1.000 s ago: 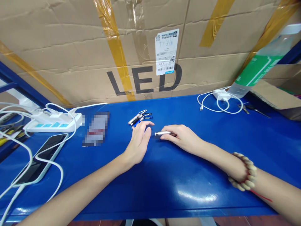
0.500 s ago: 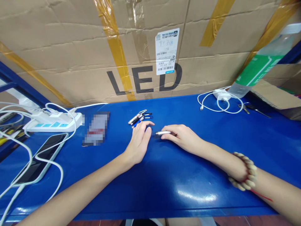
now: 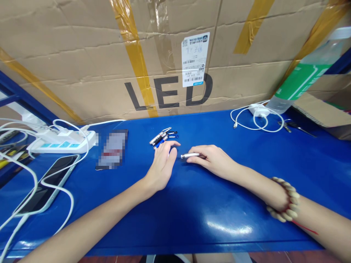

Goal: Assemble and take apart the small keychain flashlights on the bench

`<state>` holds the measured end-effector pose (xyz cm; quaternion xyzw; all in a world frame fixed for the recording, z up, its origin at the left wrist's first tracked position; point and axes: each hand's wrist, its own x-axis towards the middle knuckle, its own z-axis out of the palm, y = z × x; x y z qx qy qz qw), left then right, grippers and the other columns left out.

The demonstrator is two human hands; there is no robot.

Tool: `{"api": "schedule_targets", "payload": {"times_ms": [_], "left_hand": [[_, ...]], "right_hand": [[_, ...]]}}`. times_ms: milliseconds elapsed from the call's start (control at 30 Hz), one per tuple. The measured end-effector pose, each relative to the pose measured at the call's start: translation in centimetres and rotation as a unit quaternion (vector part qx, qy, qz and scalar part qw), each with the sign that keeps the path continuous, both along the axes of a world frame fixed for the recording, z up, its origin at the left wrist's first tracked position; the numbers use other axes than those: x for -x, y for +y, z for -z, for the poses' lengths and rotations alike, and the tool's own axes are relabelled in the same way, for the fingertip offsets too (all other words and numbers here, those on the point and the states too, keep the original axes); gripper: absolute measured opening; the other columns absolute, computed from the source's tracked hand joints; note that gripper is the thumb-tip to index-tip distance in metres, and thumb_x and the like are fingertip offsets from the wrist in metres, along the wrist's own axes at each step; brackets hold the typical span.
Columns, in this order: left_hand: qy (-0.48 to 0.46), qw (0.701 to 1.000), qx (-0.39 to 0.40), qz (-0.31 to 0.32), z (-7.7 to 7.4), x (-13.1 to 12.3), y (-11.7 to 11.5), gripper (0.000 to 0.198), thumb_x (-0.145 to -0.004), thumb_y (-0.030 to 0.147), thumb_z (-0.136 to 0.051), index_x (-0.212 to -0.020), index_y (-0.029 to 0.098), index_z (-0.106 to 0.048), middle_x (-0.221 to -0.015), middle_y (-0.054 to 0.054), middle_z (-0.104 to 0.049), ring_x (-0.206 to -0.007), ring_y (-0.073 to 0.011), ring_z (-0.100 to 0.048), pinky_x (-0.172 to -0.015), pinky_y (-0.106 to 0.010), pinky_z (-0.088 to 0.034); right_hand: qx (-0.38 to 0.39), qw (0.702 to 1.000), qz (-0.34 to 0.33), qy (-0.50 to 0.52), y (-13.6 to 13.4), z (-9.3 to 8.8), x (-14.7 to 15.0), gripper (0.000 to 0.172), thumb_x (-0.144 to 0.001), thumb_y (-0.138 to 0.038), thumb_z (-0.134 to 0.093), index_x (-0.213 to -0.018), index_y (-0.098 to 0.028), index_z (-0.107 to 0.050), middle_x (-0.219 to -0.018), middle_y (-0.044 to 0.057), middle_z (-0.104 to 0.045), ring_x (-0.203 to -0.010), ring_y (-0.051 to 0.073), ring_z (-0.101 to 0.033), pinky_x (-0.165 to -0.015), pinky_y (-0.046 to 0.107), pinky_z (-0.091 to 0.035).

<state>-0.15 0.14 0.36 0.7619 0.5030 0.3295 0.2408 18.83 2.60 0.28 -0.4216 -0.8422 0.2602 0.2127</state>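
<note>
The right hand [image 3: 214,161] holds a slim silver cylinder [image 3: 188,155], its fingers clamped on it between thumb and forefinger. The free end of this cylinder points to the left, toward the other hand, and it lies just above or on the tabletop [image 3: 219,204]; I cannot tell which. On the right wrist there is a bracelet [image 3: 283,201] of pale beads, with a red string beside it.

The left hand [image 3: 161,166] is near, separated from the silver cylinder by a small gap. Its thumb and forefinger are apart, the forefinger stretched to the right; the other fingers are partly hidden. Just beyond this hand is a small group of cylinders [image 3: 157,138], in silver, black and blue, lying side by side with their clips to the right. The left hand partly covers the blue one, and whether it touches it is not clear.

To the left lie a blurred flat object [image 3: 113,149], a phone [image 3: 52,182] and a white power strip [image 3: 64,144]. Behind the tabletop stands a cardboard box [image 3: 95,65] with the letters "LED". At the right, a bottle [image 3: 304,80] stands near a white charger [image 3: 257,109].
</note>
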Motion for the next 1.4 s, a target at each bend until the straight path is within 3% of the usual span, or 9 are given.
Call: {"api": "schedule_targets", "payload": {"times_ms": [133, 400, 900, 1400], "left_hand": [[0.003, 1.000, -0.002, 0.000, -0.07, -0.01, -0.04, 0.039, -0.093, 0.043, -0.016, -0.108, 0.022, -0.046, -0.116, -0.006, -0.053, -0.112, -0.0197, -0.043, -0.100, -0.039, -0.029], [0.001, 1.000, -0.002, 0.003, 0.07, 0.01, 0.07, 0.039, -0.093, 0.042, -0.016, -0.105, 0.021, -0.046, -0.113, -0.006, -0.053, -0.112, -0.0191, -0.043, -0.100, -0.038, -0.028], [0.004, 1.000, 0.001, 0.001, 0.02, -0.01, 0.03, 0.038, -0.093, 0.042, -0.017, -0.106, 0.022, -0.046, -0.116, -0.006, -0.052, -0.112, -0.0191, -0.043, -0.101, -0.039, -0.027], [0.003, 1.000, 0.001, 0.003, 0.07, 0.00, 0.08, 0.037, -0.093, 0.042, -0.018, -0.106, 0.022, -0.047, -0.116, -0.005, -0.053, -0.112, -0.0193, -0.043, -0.101, -0.039, -0.028]], "right_hand": [[-0.008, 1.000, -0.017, 0.017, 0.10, 0.13, -0.02, 0.031, -0.088, -0.045, -0.043, -0.090, -0.024, -0.064, -0.090, 0.001, -0.066, -0.082, 0.015, -0.060, -0.069, 0.025, -0.039], [-0.005, 1.000, -0.011, 0.004, -0.07, 0.04, -0.02, 0.030, -0.084, -0.049, -0.048, -0.088, -0.024, -0.065, -0.086, 0.000, -0.067, -0.078, 0.015, -0.060, -0.065, 0.023, -0.039], [-0.023, 0.999, -0.022, -0.002, -0.11, 0.15, -0.04, 0.027, -0.086, -0.044, -0.046, -0.097, -0.028, -0.065, -0.098, 0.000, -0.066, -0.090, 0.017, -0.060, -0.076, 0.027, -0.042], [-0.014, 1.000, -0.016, -0.002, -0.03, 0.19, -0.07, 0.026, -0.085, -0.044, -0.048, -0.095, -0.027, -0.065, -0.095, -0.001, -0.067, -0.087, 0.016, -0.060, -0.072, 0.025, -0.041]]}}
